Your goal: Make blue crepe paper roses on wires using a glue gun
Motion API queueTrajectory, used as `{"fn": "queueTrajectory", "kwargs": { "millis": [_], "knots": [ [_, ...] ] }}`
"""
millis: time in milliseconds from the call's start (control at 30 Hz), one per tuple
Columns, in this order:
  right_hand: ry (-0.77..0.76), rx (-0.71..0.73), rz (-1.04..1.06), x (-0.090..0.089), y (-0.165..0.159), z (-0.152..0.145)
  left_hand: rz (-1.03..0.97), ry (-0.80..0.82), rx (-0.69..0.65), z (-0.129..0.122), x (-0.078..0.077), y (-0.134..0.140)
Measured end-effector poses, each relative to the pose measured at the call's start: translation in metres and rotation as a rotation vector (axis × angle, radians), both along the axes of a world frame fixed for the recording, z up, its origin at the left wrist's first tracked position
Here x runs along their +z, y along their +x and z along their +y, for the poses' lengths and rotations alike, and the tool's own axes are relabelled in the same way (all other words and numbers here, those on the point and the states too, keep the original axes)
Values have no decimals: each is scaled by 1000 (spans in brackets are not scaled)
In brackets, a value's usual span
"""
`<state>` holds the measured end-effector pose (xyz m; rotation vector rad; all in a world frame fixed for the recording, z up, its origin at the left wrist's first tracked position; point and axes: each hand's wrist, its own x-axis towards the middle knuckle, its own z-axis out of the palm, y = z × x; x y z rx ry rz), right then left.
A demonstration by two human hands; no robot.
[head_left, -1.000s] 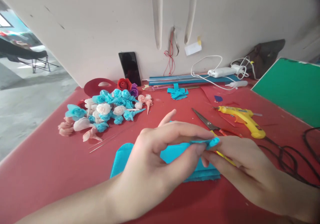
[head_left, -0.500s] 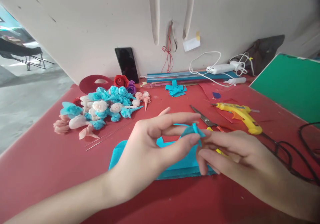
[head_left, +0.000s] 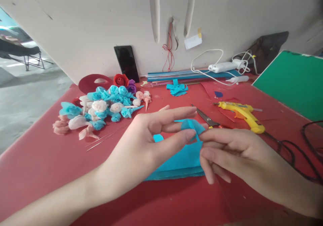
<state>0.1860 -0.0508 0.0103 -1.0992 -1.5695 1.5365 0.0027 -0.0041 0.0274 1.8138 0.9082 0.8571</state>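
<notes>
Between its thumb and fingers, my left hand [head_left: 148, 148] pinches a small curled piece of blue crepe paper [head_left: 189, 124]. My right hand [head_left: 237, 155] has its fingertips closed at the paper's right edge, with the thumb just below; the exact contact is partly hidden. Beneath both hands lies a folded stack of blue crepe paper [head_left: 176, 167] on the red tabletop [head_left: 141, 205]. Scissors [head_left: 205, 116] rest just beyond the fingers, their handles partly covered by my right hand.
A pile of blue, white and pink paper flowers [head_left: 101, 106] sits at the left. Thin wires [head_left: 101, 142] lie near it. Blue paper strips [head_left: 177, 88], a phone [head_left: 127, 63] and a white charger [head_left: 222, 67] are at the back. A yellow glue gun [head_left: 242, 113] with black cord [head_left: 290, 152] lies right.
The blue paper piece has turned between my fingers and shows a broader, rounded face. My hands have shifted slightly, and the right hand's lower fingers have spread a little.
</notes>
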Motion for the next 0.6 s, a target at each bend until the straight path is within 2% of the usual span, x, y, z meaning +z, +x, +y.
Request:
{"fn": "queueTrajectory", "kwargs": {
  "millis": [133, 267, 467, 600],
  "knots": [
    [37, 29, 46, -2, 0, 1, -63, -83, -46, 0, 2, -3],
    [-33, 11, 102, -1, -1, 1, -178, -168, -163, 0, 3, -7],
    [-83, 46, 130, 1, 2, -3, -107, 2, -168, 4, 0, -9],
    [-113, 82, 122, 2, 4, -4, -98, 6, -156, 8, 0, -10]
  ]
}}
